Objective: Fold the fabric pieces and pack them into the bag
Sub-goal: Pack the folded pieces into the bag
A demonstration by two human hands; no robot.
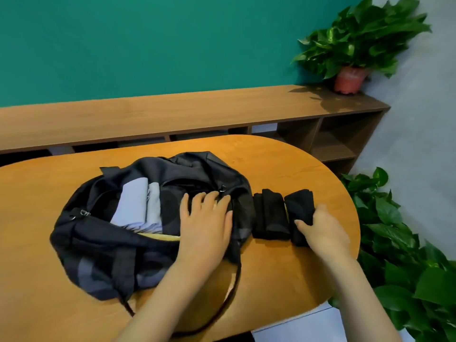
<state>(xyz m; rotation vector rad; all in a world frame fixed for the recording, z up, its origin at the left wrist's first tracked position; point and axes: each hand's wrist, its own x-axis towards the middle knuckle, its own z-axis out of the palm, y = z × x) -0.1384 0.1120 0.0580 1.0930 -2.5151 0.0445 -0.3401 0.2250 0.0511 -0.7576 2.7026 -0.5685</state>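
Fingers [209, 203] of the left hand [204, 230] lie straight and slightly spread, pressed flat on the dark bag [103, 248] at the right end of its gaping opening; they hold nothing. Fingers [320, 209] of the right hand [325, 233] curl over the far right side of a folded black fabric piece [299, 206]. The thumb is on its near left side, so the piece is gripped between them while it rests on the surface [283, 164].

A second black piece [270, 213], also folded, lies just left of the gripped one, close enough that I cannot tell whether they touch. It sits against the bag's right end, between the two hands. Inside the bag, left of the left thumb, two pale grey-blue folded pieces [138, 206] lie side by side. A yellow strip [160, 236] shows along the near edge of the opening; what it is I cannot tell.

The bag slumps on the orange wooden surface, and its strap [235, 282] loops over the near side beside the left forearm. Behind the surface a low wooden shelf unit [172, 114] runs along a green wall [148, 45], with a potted plant [357, 45] on its right end. More leafy plants [407, 267] crowd the floor at the right.
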